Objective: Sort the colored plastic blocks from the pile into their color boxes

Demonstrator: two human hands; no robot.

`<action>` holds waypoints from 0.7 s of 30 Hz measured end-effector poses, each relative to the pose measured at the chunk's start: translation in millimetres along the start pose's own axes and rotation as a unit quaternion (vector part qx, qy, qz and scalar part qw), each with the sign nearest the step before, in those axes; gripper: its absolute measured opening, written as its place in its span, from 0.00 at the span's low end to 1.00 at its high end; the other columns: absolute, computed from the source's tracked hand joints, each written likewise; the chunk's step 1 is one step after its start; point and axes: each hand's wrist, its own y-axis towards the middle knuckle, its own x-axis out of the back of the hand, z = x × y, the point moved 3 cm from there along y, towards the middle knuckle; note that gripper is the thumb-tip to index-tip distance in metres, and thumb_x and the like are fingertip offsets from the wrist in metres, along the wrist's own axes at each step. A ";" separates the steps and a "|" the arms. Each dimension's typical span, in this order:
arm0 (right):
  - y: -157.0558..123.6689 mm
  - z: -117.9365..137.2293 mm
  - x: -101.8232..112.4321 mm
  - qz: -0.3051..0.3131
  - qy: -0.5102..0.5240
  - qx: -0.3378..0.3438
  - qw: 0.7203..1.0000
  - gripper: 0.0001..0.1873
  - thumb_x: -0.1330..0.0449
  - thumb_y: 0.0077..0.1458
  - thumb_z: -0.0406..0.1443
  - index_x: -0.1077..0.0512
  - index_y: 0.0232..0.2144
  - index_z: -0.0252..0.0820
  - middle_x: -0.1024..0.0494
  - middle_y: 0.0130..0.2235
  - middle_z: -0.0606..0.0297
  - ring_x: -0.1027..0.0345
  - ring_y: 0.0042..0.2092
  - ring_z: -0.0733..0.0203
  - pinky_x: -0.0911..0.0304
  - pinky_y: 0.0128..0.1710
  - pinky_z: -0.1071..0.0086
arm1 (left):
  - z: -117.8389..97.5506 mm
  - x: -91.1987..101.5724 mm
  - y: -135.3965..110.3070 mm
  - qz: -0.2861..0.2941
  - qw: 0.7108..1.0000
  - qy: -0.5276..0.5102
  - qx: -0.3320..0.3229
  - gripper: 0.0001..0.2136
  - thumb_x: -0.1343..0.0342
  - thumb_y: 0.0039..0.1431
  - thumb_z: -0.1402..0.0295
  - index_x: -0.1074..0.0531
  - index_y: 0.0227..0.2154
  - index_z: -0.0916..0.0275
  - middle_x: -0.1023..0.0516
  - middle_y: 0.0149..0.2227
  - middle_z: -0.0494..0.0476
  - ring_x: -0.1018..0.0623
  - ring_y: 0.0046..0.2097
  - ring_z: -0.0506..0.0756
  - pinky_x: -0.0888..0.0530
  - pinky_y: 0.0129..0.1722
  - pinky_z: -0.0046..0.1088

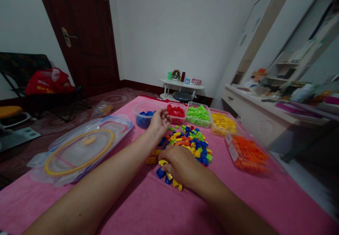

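Note:
A mixed pile of toy building bricks in blue, yellow, green, red and orange lies on the pink cloth. My right hand reaches into its near edge, fingers closed on a yellow building brick; blue and yellow bricks lie just below the fingers. My left hand is raised between the round tub of blue bricks and the box of red bricks. Its fingers are curled in, and whatever they may hold is hidden.
Beyond the pile stand clear boxes of green bricks and yellow bricks. A box of orange bricks is at the right. Stacked clear lids lie at the left. A cluttered dresser stands beyond the table's right side.

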 end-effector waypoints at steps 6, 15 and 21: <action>-1.1 -4.8 6.8 -0.018 0.063 0.000 0.998 0.12 0.44 0.47 0.28 0.23 0.32 0.42 0.21 0.32 0.63 0.30 0.35 0.61 0.43 0.34 0.71 | 6.2 3.5 3.2 0.014 0.999 0.031 0.037 0.04 0.52 0.53 0.75 0.33 0.26 0.65 0.35 0.16 0.45 0.33 0.18 0.44 0.33 0.23 0.21; -4.6 -86.9 42.3 -0.174 0.538 -0.173 0.806 0.15 0.36 0.43 0.37 0.27 0.36 0.38 0.25 0.28 0.67 0.34 0.24 0.69 0.40 0.18 0.79 | 28.7 6.9 1.2 0.114 0.946 0.302 0.013 0.09 0.49 0.55 0.67 0.27 0.28 0.67 0.27 0.23 0.52 0.30 0.20 0.45 0.35 0.21 0.20; -13.8 -186.8 77.5 -0.371 0.539 -0.281 0.702 0.07 0.36 0.45 0.33 0.29 0.29 0.37 0.25 0.24 0.65 0.31 0.24 0.69 0.35 0.21 0.80 | 43.7 4.3 -5.6 0.166 0.906 0.390 0.005 0.11 0.44 0.51 0.63 0.26 0.29 0.68 0.25 0.25 0.53 0.30 0.22 0.44 0.34 0.24 0.20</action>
